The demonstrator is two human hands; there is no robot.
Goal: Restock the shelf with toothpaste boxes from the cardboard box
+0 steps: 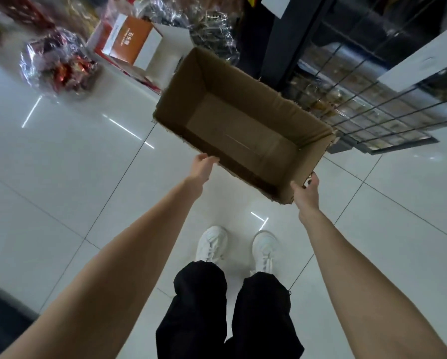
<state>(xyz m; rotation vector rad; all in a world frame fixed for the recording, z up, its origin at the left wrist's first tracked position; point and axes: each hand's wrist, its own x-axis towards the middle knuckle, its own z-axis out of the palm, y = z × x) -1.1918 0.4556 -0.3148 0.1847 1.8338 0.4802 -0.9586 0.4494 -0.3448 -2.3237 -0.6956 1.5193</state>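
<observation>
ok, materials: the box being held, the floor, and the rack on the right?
Cardboard box: brown corrugated cardboard, matte, with frayed, ragged rims and fold creases inside; it looks empty. Floor: glossy white tiles, likely ceramic or polished stone, given the grout lines and sharp light reflections. Rack: thin dark wire grid, probably painted or coated metal.

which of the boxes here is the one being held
The brown cardboard box, open-topped and showing nothing inside, held at its near corners by the left hand and right hand. The orange-and-white box sits untouched farther away.
</observation>
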